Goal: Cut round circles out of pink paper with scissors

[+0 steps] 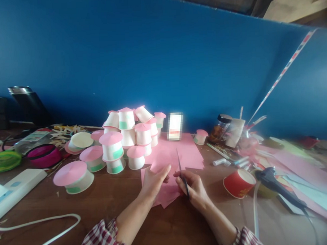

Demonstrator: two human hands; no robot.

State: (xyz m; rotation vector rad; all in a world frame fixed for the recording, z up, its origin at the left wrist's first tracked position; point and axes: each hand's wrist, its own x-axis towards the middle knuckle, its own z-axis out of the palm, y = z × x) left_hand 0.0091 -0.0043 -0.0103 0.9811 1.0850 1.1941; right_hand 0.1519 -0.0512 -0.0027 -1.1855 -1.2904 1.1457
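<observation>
My right hand (195,191) is closed around the dark handles of a pair of scissors (185,186). Their thin blades point away from me, over pink paper. To its left, my left hand (155,182) is closed on a piece of pink paper (169,194), thumb on top and fingers curled; the exact grip is partly hidden. More pink sheets (190,153) lie flat beyond both hands. White paper cups with pink cone-shaped tops, such as this cup (113,148), stand stacked left of the sheets.
At right are a red paper cup (239,183), a glue gun (280,188), a lidded jar (220,128) and coloured paper (303,159). A white power strip (22,190), a white cable (54,218), a magenta container (44,156) and a dark flask (30,106) are at left. A blue wall (150,58) stands behind.
</observation>
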